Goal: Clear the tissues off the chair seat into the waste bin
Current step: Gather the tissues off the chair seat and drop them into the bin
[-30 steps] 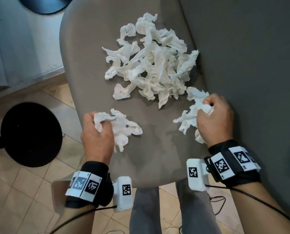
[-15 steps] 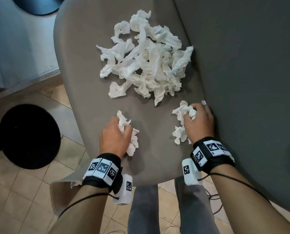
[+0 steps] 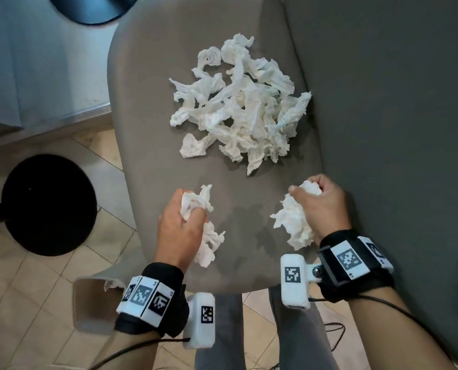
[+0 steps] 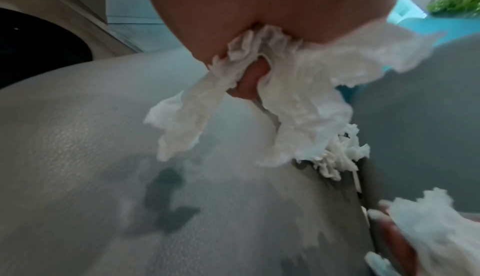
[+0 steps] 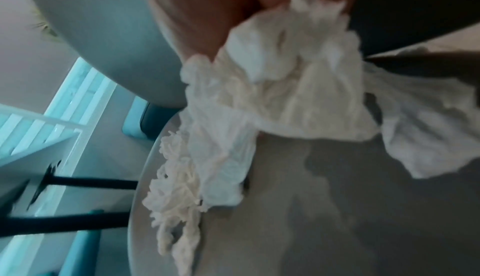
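A loose pile of crumpled white tissues (image 3: pixel 238 108) lies on the middle of the grey chair seat (image 3: pixel 148 102). Near the seat's front, my left hand (image 3: pixel 180 228) grips a wad of tissues (image 3: pixel 206 241) that trails below the fist. My right hand (image 3: pixel 326 204) grips another wad (image 3: pixel 292 222) close to the backrest. In the left wrist view the fist (image 4: pixel 207 13) squeezes its tissue (image 4: pixel 291 106), with the pile (image 4: pixel 340 157) beyond. In the right wrist view the tissue (image 5: pixel 285 95) hangs from the hand (image 5: pixel 202 13). A beige waste bin (image 3: pixel 89 308) stands on the floor under the seat's front left corner.
The chair's dark backrest (image 3: pixel 396 129) rises along the right. A round black base (image 3: pixel 49 204) sits on the tiled floor left of the seat. One tissue (image 3: pixel 113 285) shows in the bin's mouth. My legs (image 3: pixel 297 337) stand in front of the chair.
My left hand has moved in from the seat's left edge and bunched its tissue tighter. The right hand has gathered its tissue into the fist. The pile has not moved.
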Demonstrator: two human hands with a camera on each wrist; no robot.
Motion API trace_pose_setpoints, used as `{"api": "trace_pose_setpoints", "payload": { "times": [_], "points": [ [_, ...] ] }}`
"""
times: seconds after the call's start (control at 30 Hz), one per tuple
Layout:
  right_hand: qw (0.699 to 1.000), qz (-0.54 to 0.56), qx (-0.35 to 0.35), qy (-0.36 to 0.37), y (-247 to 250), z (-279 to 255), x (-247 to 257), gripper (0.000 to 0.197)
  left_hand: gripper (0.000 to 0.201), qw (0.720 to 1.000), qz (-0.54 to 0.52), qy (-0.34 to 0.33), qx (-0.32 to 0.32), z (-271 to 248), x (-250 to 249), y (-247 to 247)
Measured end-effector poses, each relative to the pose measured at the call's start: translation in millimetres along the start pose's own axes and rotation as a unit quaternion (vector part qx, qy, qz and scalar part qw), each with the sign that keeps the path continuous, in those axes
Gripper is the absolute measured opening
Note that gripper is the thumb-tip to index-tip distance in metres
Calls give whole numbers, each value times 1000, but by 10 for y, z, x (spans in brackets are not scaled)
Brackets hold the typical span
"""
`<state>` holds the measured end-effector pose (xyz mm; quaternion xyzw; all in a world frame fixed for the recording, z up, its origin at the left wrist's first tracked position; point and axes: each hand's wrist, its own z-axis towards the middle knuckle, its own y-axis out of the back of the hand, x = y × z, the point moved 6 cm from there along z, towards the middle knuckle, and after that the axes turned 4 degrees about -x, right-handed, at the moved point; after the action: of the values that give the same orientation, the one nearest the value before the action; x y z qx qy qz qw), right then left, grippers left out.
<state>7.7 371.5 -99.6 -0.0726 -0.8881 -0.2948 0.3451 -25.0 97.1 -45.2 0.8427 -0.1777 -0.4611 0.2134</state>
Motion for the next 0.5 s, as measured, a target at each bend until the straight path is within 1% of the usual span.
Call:
{"api": "trace_pose_setpoints", "payload": {
  "times": [0.03, 0.1, 0.17, 0.23, 0.27, 0.33, 0.37, 0.4, 0.47, 0.5],
  "points": [
    [1000, 17, 13, -16, -24, 9, 4, 23, 5, 1000, -12, 1, -2, -54, -36, 7],
    [997, 54, 42, -38, -83, 19, 61, 36, 21, 999, -32, 7, -17, -155, -64, 28],
    [993, 88, 69, -47, -127, 16, 179, 36, 38, 998, -45, 17, -34, -248, -52, 59],
    [990, 111, 74, -41, -130, 22, 280, 32, 55, 996, -60, 51, -44, -360, 9, 96],
    [990, 119, 73, -36, -127, 22, 327, 30, 60, 993, -75, 73, -49, -426, 35, 117],
    [987, 131, 84, -37, -151, 2, 439, 18, 59, 988, -98, 103, -60, -552, 60, 168],
    [984, 147, 94, -43, -167, -26, 494, 10, 55, 987, -99, 109, -67, -617, 70, 195],
    [980, 164, 99, -50, -185, -56, 544, 7, 53, 987, -99, 107, -74, -677, 81, 219],
    [981, 161, 94, -50, -207, -111, 621, 26, 49, 986, -108, 91, -88, -778, 140, 261],
    [982, 163, 88, -42, -226, -152, 649, 32, 44, 985, -118, 87, -91, -821, 190, 282]
  ]
}}
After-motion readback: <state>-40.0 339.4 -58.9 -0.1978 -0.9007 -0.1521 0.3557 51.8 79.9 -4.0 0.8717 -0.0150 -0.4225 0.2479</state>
